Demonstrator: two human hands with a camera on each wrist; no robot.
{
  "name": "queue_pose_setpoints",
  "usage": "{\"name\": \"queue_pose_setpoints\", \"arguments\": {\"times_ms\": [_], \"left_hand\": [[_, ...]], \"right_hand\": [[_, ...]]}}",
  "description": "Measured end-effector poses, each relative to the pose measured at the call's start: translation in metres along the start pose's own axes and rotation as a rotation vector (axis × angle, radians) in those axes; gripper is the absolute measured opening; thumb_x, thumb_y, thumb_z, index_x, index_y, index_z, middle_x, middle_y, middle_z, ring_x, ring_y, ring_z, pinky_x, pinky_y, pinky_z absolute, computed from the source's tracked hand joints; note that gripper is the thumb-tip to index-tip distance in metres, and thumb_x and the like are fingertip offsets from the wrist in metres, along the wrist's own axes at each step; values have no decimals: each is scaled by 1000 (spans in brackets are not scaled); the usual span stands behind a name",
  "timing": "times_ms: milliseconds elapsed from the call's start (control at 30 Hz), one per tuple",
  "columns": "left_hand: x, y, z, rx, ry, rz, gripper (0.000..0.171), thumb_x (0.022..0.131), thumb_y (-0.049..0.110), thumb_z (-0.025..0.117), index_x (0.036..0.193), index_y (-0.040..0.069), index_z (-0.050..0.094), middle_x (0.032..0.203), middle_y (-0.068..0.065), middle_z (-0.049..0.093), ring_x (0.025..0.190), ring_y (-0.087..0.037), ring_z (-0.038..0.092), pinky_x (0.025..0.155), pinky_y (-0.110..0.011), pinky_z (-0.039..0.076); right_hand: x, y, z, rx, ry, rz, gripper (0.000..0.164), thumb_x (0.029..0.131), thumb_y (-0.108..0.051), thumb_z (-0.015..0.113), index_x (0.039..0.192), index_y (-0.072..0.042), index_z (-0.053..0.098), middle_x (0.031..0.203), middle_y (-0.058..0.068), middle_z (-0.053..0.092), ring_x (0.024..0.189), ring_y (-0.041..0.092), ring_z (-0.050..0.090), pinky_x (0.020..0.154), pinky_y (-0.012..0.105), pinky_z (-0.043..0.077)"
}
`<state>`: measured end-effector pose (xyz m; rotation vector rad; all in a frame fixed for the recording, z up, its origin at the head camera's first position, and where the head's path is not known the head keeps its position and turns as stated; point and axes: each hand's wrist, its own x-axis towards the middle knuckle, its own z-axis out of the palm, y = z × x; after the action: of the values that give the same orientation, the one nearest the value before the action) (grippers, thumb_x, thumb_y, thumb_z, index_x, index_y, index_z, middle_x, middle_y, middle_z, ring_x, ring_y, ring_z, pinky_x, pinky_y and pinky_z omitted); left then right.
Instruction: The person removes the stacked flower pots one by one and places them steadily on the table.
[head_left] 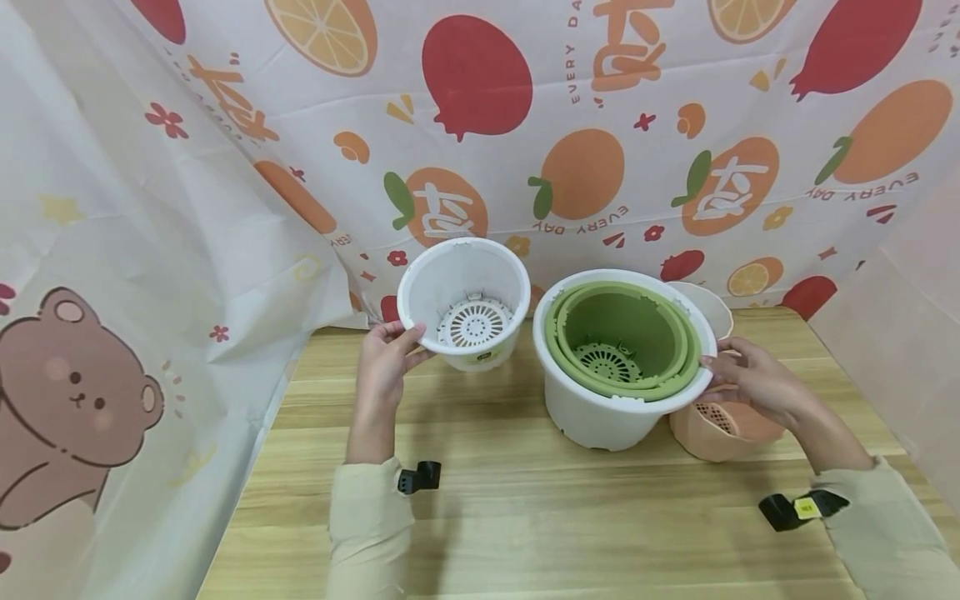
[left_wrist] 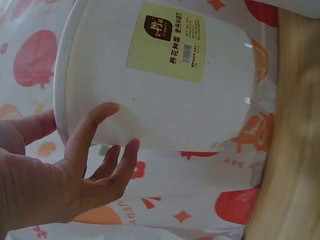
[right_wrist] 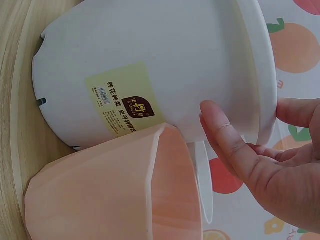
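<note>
My left hand (head_left: pixel 384 367) pinches the rim of a white flowerpot (head_left: pixel 427 287), thumb inside and fingers under the lip. That pot has a slotted base and hangs above the table, tilted toward me; its yellow label (left_wrist: pixel 167 42) shows in the left wrist view. On the right, my right hand (head_left: pixel 757 383) pinches the rim of a larger white flowerpot (head_left: pixel 592 412). Nested inside it are green flowerpots (head_left: pixel 622 321), one within another. In the right wrist view the larger pot (right_wrist: pixel 165 45) stands on the table beside a peach flowerpot (right_wrist: pixel 100 190).
Behind my right hand stand the peach pot (head_left: pixel 705 437) and another white pot (head_left: pixel 708 308). The wooden table (head_left: pixel 525 525) stretches toward me. A fruit-printed cloth (head_left: pixel 495 200) hangs behind, and a bear-printed sheet (head_left: pixel 82 383) hangs at the left.
</note>
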<state>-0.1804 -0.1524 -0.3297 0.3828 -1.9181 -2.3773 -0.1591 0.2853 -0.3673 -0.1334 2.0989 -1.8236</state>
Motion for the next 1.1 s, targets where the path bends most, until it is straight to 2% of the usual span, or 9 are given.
{"name": "queue_pose_setpoints", "arguments": {"times_ms": [167,467,833,967,1100], "left_hand": [[9,-13,-1,3,11,-14,35,90,-2,52,118,-16,37,100,-15,44,77,-12,59,77,-27,54],[20,-33,-1,22,9,-43,34,90,-2,51,117,-17,38,102,-17,46,80,-15,59,77,-26,54],[31,-53,-4,15,45,-56,24,89,-4,52,107,-17,45,96,-17,47,68,-10,60,71,-24,55],[34,-59,-2,-8,55,-53,18,88,-5,53,101,-15,47,93,-17,48,69,-12,59,68,-23,56],[37,-65,0,-10,64,-59,19,87,-5,53,102,-16,46,93,-17,48,72,-15,59,70,-24,56]], "right_hand": [[0,0,-1,4,-1,2,47,97,-16,45,122,14,19,92,11,61,81,24,64,78,44,53],[-1,0,0,20,-8,-15,42,97,-13,46,119,13,21,91,10,62,80,23,64,75,42,54],[0,0,0,14,-3,-9,42,97,-13,46,119,12,21,90,10,62,80,24,65,76,43,54],[0,0,0,14,-3,-8,42,97,-13,46,119,12,21,90,11,62,80,24,64,76,44,53],[0,0,0,15,0,-7,43,96,-14,46,119,12,21,90,11,62,80,24,65,76,44,53]]}}
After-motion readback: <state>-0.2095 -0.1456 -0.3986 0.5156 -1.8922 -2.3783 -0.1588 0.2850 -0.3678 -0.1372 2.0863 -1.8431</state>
